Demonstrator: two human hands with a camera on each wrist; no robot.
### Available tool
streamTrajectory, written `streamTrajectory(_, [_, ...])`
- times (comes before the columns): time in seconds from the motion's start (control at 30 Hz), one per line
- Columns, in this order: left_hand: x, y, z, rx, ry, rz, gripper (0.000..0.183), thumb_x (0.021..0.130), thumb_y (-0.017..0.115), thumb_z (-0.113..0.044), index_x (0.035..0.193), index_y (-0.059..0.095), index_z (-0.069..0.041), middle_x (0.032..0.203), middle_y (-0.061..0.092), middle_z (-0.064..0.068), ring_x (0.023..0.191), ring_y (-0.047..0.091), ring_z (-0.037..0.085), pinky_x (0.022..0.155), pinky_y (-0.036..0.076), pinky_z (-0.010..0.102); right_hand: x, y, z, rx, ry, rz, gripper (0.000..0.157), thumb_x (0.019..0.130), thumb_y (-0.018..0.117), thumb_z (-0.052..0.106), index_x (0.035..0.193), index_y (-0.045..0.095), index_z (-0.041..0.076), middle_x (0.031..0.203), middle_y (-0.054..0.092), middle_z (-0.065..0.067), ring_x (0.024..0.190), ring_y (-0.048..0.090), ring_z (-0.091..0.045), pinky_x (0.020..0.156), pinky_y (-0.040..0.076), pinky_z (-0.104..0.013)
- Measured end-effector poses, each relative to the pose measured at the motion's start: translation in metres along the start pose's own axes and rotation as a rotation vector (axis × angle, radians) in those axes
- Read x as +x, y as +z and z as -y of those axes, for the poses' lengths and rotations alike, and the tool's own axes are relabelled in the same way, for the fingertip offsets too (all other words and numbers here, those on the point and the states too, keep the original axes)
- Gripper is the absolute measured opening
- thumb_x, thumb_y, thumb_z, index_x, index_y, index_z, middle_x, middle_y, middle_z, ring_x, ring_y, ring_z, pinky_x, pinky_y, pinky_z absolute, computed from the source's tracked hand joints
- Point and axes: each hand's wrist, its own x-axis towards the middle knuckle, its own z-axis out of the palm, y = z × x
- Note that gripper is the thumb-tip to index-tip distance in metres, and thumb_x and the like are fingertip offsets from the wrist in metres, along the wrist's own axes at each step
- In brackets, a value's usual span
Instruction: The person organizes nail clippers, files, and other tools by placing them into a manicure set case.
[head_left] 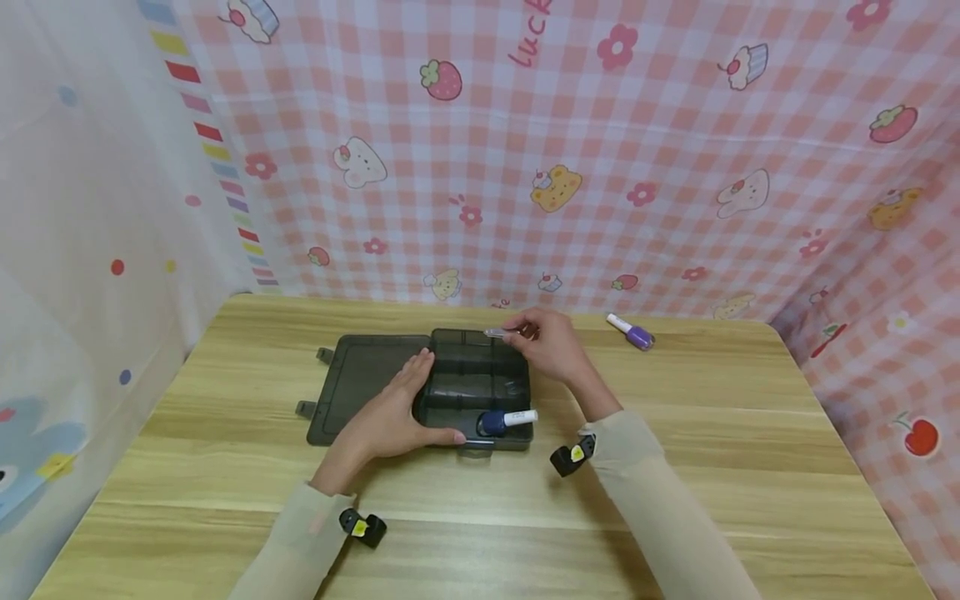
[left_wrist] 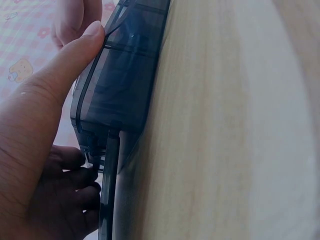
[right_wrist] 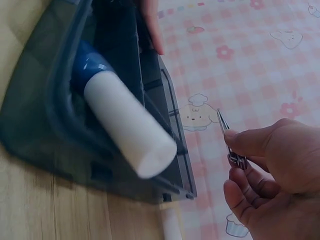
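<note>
A dark translucent plastic storage box [head_left: 480,387] lies unfolded on the table, its lid [head_left: 367,392] flat to the left. My left hand [head_left: 390,417] rests along the hinge side with straight fingers, its thumb touching the front rim. In the front compartment a dark blue nail polish bottle [head_left: 492,423] leans, its white cap over the right wall. Above the box's back right part, my right hand [head_left: 551,342] pinches a small silver nail clipper [right_wrist: 231,145] between thumb and fingers. The clipper is clear of the box, and its rear part is hidden by the fingers.
A purple nail polish bottle [head_left: 640,337] with a white cap lies at the table's back right. Two latches [head_left: 305,409] stick out from the lid's left edge. Behind the wooden table [head_left: 712,467] hangs a pink checked cloth [head_left: 495,142].
</note>
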Motion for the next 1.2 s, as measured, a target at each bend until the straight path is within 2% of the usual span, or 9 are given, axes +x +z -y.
streamTrajectory(0.3, [-0.001,-0.002,0.001,-0.002,-0.008,0.000,0.136,0.067,0.072,-0.086,0.167,0.008,-0.019,0.175,0.003,-0.003,0.162,0.005,0.026,0.124,0.025,0.060,0.014,0.016,0.011,0.039,0.071,0.039,0.014,0.096,0.073,0.020,0.104,0.079,0.010,0.092,0.074,-0.009,0.078,0.064,-0.020,0.065,0.050,-0.029])
streamTrajectory(0.67, [0.000,0.000,0.001,-0.002,-0.007,0.004,0.136,0.067,0.072,-0.086,0.167,0.007,-0.020,0.175,0.003,-0.003,0.162,0.006,0.026,0.124,0.026,0.060,0.021,0.032,0.017,0.025,0.098,0.058,0.010,0.095,0.074,0.018,0.102,0.079,0.012,0.096,0.072,-0.008,0.082,0.063,-0.020,0.069,0.051,-0.030])
streamTrajectory(0.8, [0.000,0.000,0.001,-0.001,-0.009,0.005,0.136,0.068,0.072,-0.086,0.167,0.008,-0.020,0.175,0.003,-0.003,0.162,0.006,0.027,0.124,0.026,0.061,0.021,0.034,0.017,0.010,0.091,0.077,0.017,0.096,0.074,0.020,0.109,0.078,0.010,0.103,0.074,-0.009,0.092,0.066,-0.023,0.081,0.055,-0.036])
streamTrajectory(0.93, [0.000,0.000,0.000,0.001,-0.012,0.004,0.136,0.067,0.072,-0.086,0.167,0.008,-0.020,0.175,0.004,-0.002,0.162,0.007,0.028,0.123,0.026,0.061,0.020,0.031,0.018,0.013,0.070,0.116,0.029,0.097,0.072,0.024,0.122,0.075,0.007,0.120,0.073,-0.011,0.109,0.069,-0.028,0.096,0.056,-0.044])
streamTrajectory(1.2, [0.000,0.001,0.002,-0.002,-0.011,-0.002,0.137,0.066,0.073,-0.086,0.167,0.008,-0.020,0.175,0.005,-0.002,0.162,0.007,0.027,0.124,0.026,0.061,0.016,0.020,0.014,-0.008,0.000,0.176,0.045,0.096,0.074,0.034,0.135,0.068,0.012,0.141,0.064,-0.011,0.129,0.062,-0.034,0.105,0.052,-0.050])
